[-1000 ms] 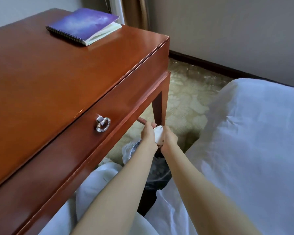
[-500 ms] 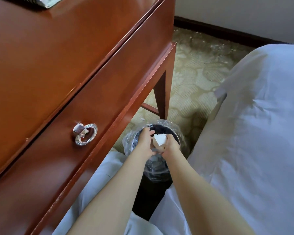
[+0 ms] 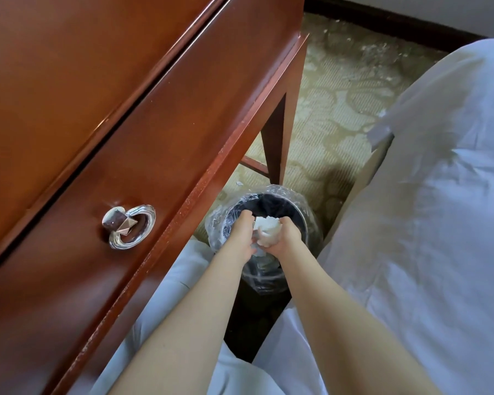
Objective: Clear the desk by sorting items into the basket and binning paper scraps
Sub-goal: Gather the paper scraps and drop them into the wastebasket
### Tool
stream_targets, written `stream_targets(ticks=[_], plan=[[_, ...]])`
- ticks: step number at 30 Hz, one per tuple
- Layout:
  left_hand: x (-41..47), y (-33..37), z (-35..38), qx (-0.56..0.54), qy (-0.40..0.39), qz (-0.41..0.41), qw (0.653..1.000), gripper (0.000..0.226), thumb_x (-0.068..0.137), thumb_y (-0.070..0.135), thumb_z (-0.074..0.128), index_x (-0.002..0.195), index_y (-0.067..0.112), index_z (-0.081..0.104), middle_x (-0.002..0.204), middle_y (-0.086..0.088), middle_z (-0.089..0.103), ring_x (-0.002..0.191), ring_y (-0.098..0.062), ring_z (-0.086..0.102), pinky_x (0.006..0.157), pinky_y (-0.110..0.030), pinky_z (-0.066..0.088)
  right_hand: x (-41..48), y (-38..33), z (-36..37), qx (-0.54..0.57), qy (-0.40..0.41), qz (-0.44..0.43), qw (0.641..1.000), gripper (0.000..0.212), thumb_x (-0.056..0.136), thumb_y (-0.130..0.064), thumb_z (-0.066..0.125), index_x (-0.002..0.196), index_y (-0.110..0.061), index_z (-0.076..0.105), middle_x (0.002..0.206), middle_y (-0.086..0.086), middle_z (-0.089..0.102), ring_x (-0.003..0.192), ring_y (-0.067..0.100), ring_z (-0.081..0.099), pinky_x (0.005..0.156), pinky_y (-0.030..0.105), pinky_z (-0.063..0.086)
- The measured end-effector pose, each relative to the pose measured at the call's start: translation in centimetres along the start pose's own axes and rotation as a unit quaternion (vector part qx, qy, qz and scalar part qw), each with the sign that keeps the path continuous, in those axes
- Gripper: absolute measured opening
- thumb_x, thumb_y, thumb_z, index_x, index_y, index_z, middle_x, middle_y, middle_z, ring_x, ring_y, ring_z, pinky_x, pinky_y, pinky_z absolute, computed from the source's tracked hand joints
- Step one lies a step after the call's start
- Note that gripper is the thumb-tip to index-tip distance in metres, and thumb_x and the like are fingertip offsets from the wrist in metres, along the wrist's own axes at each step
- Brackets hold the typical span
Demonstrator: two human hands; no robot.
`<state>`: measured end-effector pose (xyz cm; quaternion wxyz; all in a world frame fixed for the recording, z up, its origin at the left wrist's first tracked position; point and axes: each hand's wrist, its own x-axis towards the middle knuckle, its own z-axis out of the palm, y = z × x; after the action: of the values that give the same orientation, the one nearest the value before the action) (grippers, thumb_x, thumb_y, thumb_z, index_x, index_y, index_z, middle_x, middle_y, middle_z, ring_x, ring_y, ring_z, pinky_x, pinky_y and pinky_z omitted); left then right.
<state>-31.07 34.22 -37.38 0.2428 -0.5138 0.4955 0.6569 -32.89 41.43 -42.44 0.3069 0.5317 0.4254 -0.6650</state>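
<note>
Since half a second ago your view has tipped further down: the notebook corner has left the top edge, and your two hands have sunk from just above the bin's mouth to inside its rim. Your left hand [image 3: 241, 232] has its fingers curled against the left side of the crumpled paper wad [image 3: 267, 228]; your right hand [image 3: 287, 238] cups it from the right, fingers curled round it, so the wad sits between both hands over the dark opening of the waste bin [image 3: 304, 220], not yet let go. Around you, from the left: the red-brown desk [image 3: 69, 81] fills that side, its drawer front carrying a silver ring pull [image 3: 129, 226]; the desk's lower edge overhangs the bin's left rim and hides part of its clear plastic liner. One desk leg [image 3: 277, 138] stands just behind the bin on the patterned carpet [image 3: 340, 109], and a white bed sheet [image 3: 425, 223] covers the right. Counted: two hands, one wad, one bin, one ring pull, one small white scrap [image 3: 239, 183] on the carpet.
</note>
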Motion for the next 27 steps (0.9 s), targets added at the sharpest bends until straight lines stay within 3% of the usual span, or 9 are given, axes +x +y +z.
stream_targets(ticks=[3,5,7,10,15,19,21,23,27], plan=[[0.2,0.0,-0.3,0.014,-0.003,0.002,1.000,0.023,0.099,0.029,0.033,0.099,0.016,0.051,0.099,-0.007,0.052,0.078,-0.017,0.049,0.065,-0.028,0.038,-1.1,-0.2,0.0,-0.020,-0.007,-0.010,1.000,0.034,0.085,-0.021,0.052,0.116,-0.007,0.050,0.119,0.014,0.056,0.111,0.037,0.054,0.094,0.053,0.047],[0.2,-0.1,-0.6,0.032,-0.006,0.010,0.999,0.036,0.099,0.031,0.032,0.129,0.017,0.047,0.130,-0.013,0.047,0.114,-0.025,0.051,0.094,-0.037,0.041,-1.4,-0.5,-0.5,-0.040,0.014,-0.027,0.999,0.031,0.092,-0.020,0.047,0.121,-0.008,0.050,0.111,0.014,0.056,0.111,0.033,0.053,0.099,0.051,0.045],[0.1,0.0,-0.9,0.046,-0.002,0.015,0.999,0.046,0.100,0.032,0.031,0.142,0.014,0.038,0.147,-0.013,0.036,0.135,-0.029,0.036,0.110,-0.042,0.028,-1.2,-0.4,-1.2,-0.036,0.024,-0.029,0.999,0.036,0.094,-0.018,0.045,0.128,-0.007,0.048,0.114,0.013,0.056,0.110,0.032,0.052,0.096,0.050,0.045],[-0.2,0.0,-1.2,0.047,-0.011,0.017,0.999,0.048,0.101,0.032,0.029,0.145,0.015,0.034,0.152,-0.012,0.030,0.140,-0.028,0.031,0.112,-0.042,0.026,-1.6,-0.2,-1.6,-0.043,0.026,-0.024,0.998,0.038,0.094,-0.017,0.044,0.130,-0.007,0.047,0.096,0.010,0.051,0.101,0.028,0.050,0.086,0.049,0.045],[-1.7,0.1,-1.3,0.048,-0.017,0.032,0.998,0.046,0.101,0.031,0.029,0.144,0.015,0.037,0.152,-0.014,0.031,0.139,-0.028,0.033,0.112,-0.043,0.026,-2.8,-0.5,-2.1,-0.055,0.009,-0.036,0.998,0.038,0.095,-0.016,0.041,0.131,-0.005,0.047,0.066,0.002,0.032,0.054,0.017,0.032,0.095,0.047,0.045],[-3.9,0.7,-1.1,0.054,-0.034,0.055,0.996,0.046,0.102,0.030,0.027,0.143,0.013,0.038,0.150,-0.015,0.034,0.138,-0.029,0.034,0.113,-0.044,0.026,-4.9,-1.1,-2.2,-0.048,-0.020,-0.053,0.997,0.027,0.096,-0.014,0.039,0.118,-0.009,0.053,0.072,0.005,0.044,0.058,0.018,0.042,0.098,0.042,0.044],[-5.1,1.1,-0.8,0.057,-0.043,0.071,0.995,0.045,0.102,0.029,0.027,0.142,0.013,0.040,0.147,-0.014,0.039,0.137,-0.029,0.037,0.113,-0.044,0.027,-6.0,-1.6,-2.2,-0.044,-0.045,-0.062,0.996,0.032,0.097,-0.014,0.039,0.124,-0.008,0.054,0.101,0.012,0.059,0.087,0.026,0.060,0.098,0.040,0.044],[-6.5,1.5,-0.5,0.074,-0.059,0.087,0.992,0.043,0.101,0.028,0.028,0.140,0.014,0.043,0.144,-0.012,0.045,0.134,-0.028,0.041,0.111,-0.044,0.029,-7.3,-2.1,-2.2,-0.045,-0.062,-0.068,0.995,0.034,0.098,-0.012,0.039,0.128,-0.007,0.053,0.127,0.015,0.057,0.117,0.030,0.057,0.100,0.040,0.043],[-10.1,2.0,0.7,0.169,-0.100,0.130,0.972,0.042,0.100,0.028,0.032,0.135,0.015,0.049,0.137,-0.008,0.053,0.128,-0.025,0.048,0.109,-0.042,0.033,-10.1,-2.8,-3.0,-0.047,-0.113,-0.109,0.986,0.022,0.097,-0.011,0.039,0.106,-0.008,0.059,0.088,0.008,0.064,0.076,0.022,0.062,0.079,0.035,0.049]])
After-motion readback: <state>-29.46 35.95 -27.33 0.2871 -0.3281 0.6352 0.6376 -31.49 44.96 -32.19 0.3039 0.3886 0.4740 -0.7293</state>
